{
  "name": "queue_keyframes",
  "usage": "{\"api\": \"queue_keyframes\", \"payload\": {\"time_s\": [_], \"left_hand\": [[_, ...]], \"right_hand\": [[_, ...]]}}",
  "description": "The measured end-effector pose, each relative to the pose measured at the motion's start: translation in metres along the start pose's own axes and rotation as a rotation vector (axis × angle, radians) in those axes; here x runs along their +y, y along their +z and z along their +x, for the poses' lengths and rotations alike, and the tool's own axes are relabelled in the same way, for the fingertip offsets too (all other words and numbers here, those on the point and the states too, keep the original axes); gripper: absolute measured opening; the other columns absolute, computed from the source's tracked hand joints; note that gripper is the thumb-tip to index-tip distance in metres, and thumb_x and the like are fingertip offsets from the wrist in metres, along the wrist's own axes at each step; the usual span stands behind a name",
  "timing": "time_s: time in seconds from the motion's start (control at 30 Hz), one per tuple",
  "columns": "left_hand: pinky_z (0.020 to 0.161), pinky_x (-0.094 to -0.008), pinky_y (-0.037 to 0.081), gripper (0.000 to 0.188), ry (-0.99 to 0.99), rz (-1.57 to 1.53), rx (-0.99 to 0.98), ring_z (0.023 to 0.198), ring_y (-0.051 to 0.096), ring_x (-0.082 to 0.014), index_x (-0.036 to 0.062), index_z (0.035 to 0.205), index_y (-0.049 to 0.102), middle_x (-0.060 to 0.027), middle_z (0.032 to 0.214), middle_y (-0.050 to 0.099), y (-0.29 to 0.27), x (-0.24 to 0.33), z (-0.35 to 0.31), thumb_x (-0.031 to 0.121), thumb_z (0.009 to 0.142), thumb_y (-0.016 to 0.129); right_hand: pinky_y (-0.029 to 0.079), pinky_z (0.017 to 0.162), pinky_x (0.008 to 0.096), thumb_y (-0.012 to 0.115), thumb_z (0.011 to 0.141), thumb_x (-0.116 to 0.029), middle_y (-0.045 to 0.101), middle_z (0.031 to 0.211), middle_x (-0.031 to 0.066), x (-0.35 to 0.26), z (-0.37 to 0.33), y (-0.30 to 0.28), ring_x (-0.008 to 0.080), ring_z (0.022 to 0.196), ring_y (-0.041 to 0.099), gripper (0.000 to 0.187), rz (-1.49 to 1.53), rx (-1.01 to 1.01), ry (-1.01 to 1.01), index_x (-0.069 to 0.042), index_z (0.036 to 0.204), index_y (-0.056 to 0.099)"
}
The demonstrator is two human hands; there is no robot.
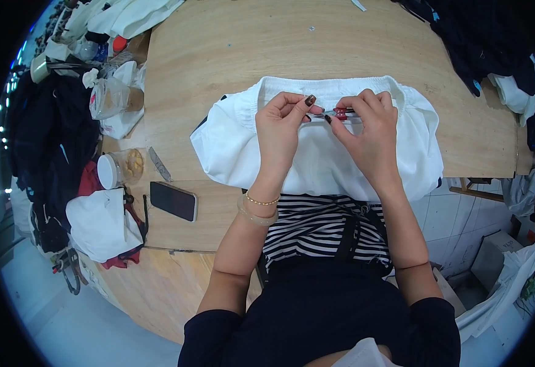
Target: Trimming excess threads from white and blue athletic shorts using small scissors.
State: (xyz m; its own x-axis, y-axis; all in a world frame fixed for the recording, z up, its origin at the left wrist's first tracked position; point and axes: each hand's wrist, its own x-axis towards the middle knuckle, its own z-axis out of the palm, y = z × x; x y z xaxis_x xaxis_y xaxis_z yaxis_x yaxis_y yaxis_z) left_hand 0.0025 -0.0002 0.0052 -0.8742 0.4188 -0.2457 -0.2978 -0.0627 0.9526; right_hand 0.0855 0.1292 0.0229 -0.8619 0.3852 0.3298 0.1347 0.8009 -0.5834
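A white garment (335, 160) with a gathered elastic waistband, perhaps shorts or trousers, lies in front of me at the table's near edge. Over its waistband, my left hand (281, 125) is closed in a pinch, seemingly on a bit of the white cloth. My right hand (370, 125) grips a small red-handled tool (341, 114) with its fingers bent around it. The tool's tip points left toward my left fingertips, and the hands are only a short gap apart. Its exact kind is too small to tell.
On the wooden table (280, 52), a dark phone (173, 200), a grey cutter-like strip (159, 164) and a white-lidded clear jar (121, 169) sit left of the garment. Piled clothes (50, 122) and plastic bags (113, 98) crowd the left edge. Dark garments (487, 46) lie far right.
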Motion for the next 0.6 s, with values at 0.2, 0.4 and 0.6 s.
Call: {"api": "queue_keyframes", "payload": {"time_s": [0.2, 0.4, 0.6], "left_hand": [[0.063, -0.0194, 0.046, 0.010, 0.023, -0.019, 0.015, 0.071, 0.063, -0.0084, -0.0011, 0.087, 0.063, -0.0072, 0.077, 0.069, 0.000, 0.000, 0.000, 0.009, 0.090, 0.061], [0.072, -0.0218, 0.045, 0.011, 0.157, -0.043, 0.083, 0.080, 0.059, -0.0101, -0.0017, 0.089, 0.061, -0.0077, 0.088, 0.066, -0.013, -0.008, 0.001, 0.009, 0.091, 0.059], [0.071, -0.0285, 0.041, 0.016, 0.357, 0.641, -0.077, 0.080, 0.051, -0.0164, 0.0079, 0.087, 0.061, -0.0020, 0.095, 0.052, -0.010, -0.016, -0.008, 0.005, 0.075, 0.072]], "right_hand": [[0.031, 0.068, 0.0337, 0.072, 0.066, -0.014, 0.052, 0.076, -0.0013, -0.001, 0.000, 0.003, 0.0200, 0.080, 0.045, 0.016, -0.011, -0.002, -0.027, -0.010, 0.079, 0.063], [0.039, 0.074, 0.0296, 0.070, 0.074, -0.012, 0.060, 0.083, 0.0005, 0.020, 0.000, -0.009, 0.0166, 0.082, 0.051, 0.014, 0.311, 0.027, 0.178, -0.007, 0.086, 0.065], [0.044, 0.084, 0.0215, 0.062, 0.086, -0.010, 0.064, 0.095, 0.0049, 0.050, -0.015, -0.009, 0.0098, 0.089, 0.059, 0.020, 0.959, 0.020, 0.571, 0.002, 0.101, 0.061]]}}
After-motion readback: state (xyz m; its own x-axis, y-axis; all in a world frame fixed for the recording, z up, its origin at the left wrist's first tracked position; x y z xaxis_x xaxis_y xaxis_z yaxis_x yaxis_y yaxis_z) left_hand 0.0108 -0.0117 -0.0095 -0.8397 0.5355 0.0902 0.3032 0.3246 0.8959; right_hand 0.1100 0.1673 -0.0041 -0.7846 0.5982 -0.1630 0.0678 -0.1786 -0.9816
